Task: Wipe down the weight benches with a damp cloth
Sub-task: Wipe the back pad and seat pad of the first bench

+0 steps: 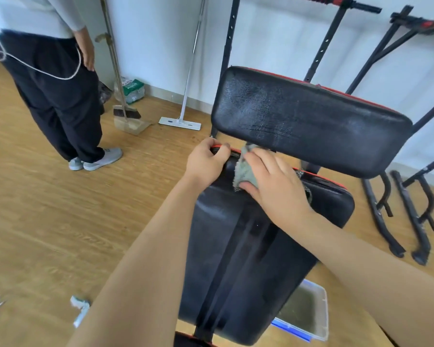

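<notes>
Wood floor (48, 221) under everything. Black bench seat (248, 259) centre frame, red piping on far edge. Backrest (308, 118) raised just beyond seat, streaky, possibly damp. Bystander (55, 96) standing well left of seat. Rack uprights (229, 33) behind backrest. Tub (321, 319) of murky water on floor by seat's near right corner. Mop (181, 121) and broom (125, 112) against wall, far left of seat. Right hand (273, 186) flat, fingers spread, pressing grey-green cloth (246, 169) on seat's far end. Left hand (208, 164) curled, gripping seat's far left edge.
</notes>
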